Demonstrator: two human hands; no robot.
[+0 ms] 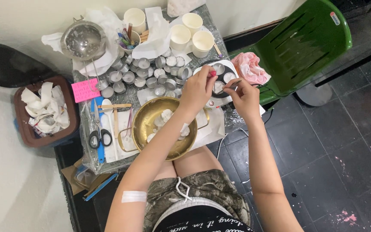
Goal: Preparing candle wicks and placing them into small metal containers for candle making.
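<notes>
My left hand (199, 88) hovers over a white hot plate (213, 102) with fingers pinched around something small near a red-painted nail. My right hand (244, 98) pinches a thin dark stick, its tip over a small metal cup (218, 87) on the black top of the plate. Two more small cups (218, 68) sit on that plate. Below my left forearm lies a brass bowl (144, 124) with white wax lumps inside.
Several empty tealight tins (140, 73) crowd the table's middle. Cream paper cups (191, 21) and a steel strainer bowl (83, 41) stand at the back. Scissors (99, 136) lie left. A brown bin (26, 129) stands left, a green chair (305, 43) with pink cloth (250, 68) right.
</notes>
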